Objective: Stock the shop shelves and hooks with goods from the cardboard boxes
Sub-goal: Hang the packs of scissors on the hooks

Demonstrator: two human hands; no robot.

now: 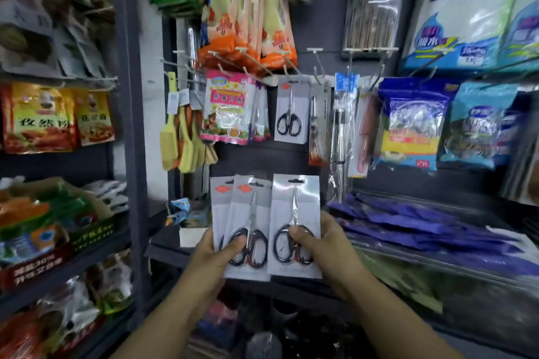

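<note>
The left hand holds two flat packs of scissors, one fanned behind the other. Its thumb presses on the front and its fingers curl round the back, so the grip is clamped on the packs. The right hand pinches a single scissors pack the same way, thumb on the front over the handle loops.

Each pack is a tall grey and white card with a shiny, clear plastic cover. The scissors inside have round black handles and thin silver blades. All the packs stand upright in front of the person, low and in the middle of the view. The long side runs up and down, the blade tips point up and the handles sit at the bottom. The left packs lean a little to the right.

Straight above, one more pack of the same scissors hangs on a metal hook. Just beside it hang a pink bag and yellow brushes on the left, and long, thin tools in clear wrappers on the right. Orange glove packs hang higher up. A shelf on the right holds soft purple packs.
</note>
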